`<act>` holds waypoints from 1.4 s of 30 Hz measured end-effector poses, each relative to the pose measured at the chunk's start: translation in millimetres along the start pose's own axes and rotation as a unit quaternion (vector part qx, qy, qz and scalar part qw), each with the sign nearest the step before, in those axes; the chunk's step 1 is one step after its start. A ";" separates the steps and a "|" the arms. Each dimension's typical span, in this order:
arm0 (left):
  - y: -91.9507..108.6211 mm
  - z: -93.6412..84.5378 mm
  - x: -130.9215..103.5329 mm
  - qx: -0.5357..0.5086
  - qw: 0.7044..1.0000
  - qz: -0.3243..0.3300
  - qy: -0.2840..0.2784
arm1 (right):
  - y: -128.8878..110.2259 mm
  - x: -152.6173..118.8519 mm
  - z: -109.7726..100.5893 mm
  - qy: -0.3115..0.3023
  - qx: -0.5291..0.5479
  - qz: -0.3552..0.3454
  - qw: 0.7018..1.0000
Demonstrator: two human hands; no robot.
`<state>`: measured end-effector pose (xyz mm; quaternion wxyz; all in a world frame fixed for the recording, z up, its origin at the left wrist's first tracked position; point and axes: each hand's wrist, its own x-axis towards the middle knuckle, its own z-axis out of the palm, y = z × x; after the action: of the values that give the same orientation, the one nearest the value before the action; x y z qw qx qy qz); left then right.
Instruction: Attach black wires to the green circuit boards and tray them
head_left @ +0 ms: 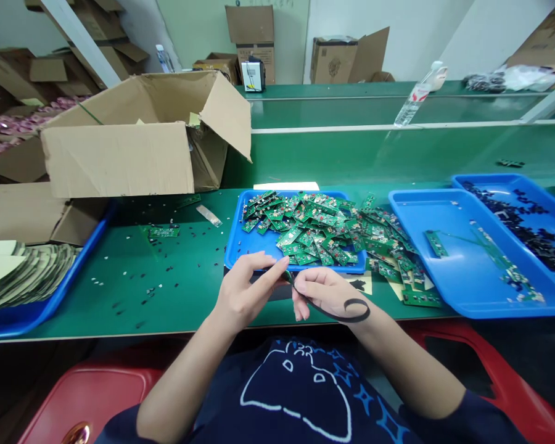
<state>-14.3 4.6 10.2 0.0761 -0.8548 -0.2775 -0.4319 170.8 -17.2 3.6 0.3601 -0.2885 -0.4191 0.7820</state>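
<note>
Close together at the front edge of the blue tray (234, 246), my two hands meet over a small dark green piece, which looks like a circuit board (287, 276). My left hand (247, 293) pinches that board between thumb and fingers; most of it is hidden. A thin black strip (358, 316) is pinched in my right hand (321, 290), its one end at the board and its free end curling over my right wrist. Green circuit boards (312, 222) lie heaped in the tray just beyond my hands, and more boards (393, 246) spill onto the table at its right.
A large cardboard box (120, 160) stands at left. Paper sheets (23, 274) fill a tray at far left. Another blue tray (472, 271) holds a few boards; behind it, one holds black parts (527, 222). A bottle (419, 95) stands at the back. Small bits (155, 290) dot the table.
</note>
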 end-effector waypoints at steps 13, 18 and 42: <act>-0.7 4.2 -0.6 -0.002 0.997 -0.068 -0.023 | 6.2 4.7 0.8 0.132 -0.034 -0.033 0.990; -5.6 7.9 -1.7 0.069 0.997 -0.015 -0.004 | 10.1 -1.0 1.5 0.226 -0.148 -0.084 0.959; 0.1 13.4 4.7 -0.122 0.988 -0.096 0.005 | -10.0 0.2 3.0 0.062 -0.029 -0.044 0.997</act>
<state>-2.7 11.4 5.7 -0.0693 -0.8248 -0.3026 -0.4726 171.5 -14.4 13.6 0.4108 -0.3284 -0.4303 0.7336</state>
